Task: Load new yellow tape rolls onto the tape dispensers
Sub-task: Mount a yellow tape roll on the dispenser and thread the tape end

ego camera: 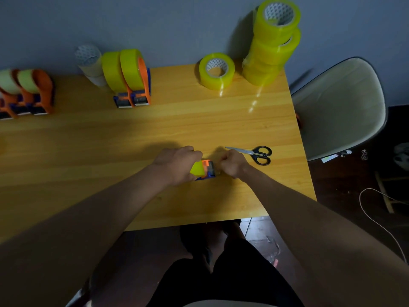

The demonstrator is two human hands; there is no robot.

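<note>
An orange and blue tape dispenser point(209, 169) lies on the wooden table point(110, 140) with a yellow tape roll point(197, 168) on it. My left hand point(178, 163) grips that roll and the dispenser body. My right hand point(232, 163) is curled at the dispenser's blade end, fingers pinched together; whether it holds the tape end is too small to tell. A single yellow roll point(217, 70) lies flat at the back, beside a tall stack of yellow rolls point(272, 41).
Two loaded dispensers point(132, 78) stand at the back centre, two more point(26, 91) at the far left. Empty white cores point(90, 63) stand by the wall. Black-handled scissors point(254, 154) lie right of my right hand. A white chair point(338, 107) is beyond the table's right edge.
</note>
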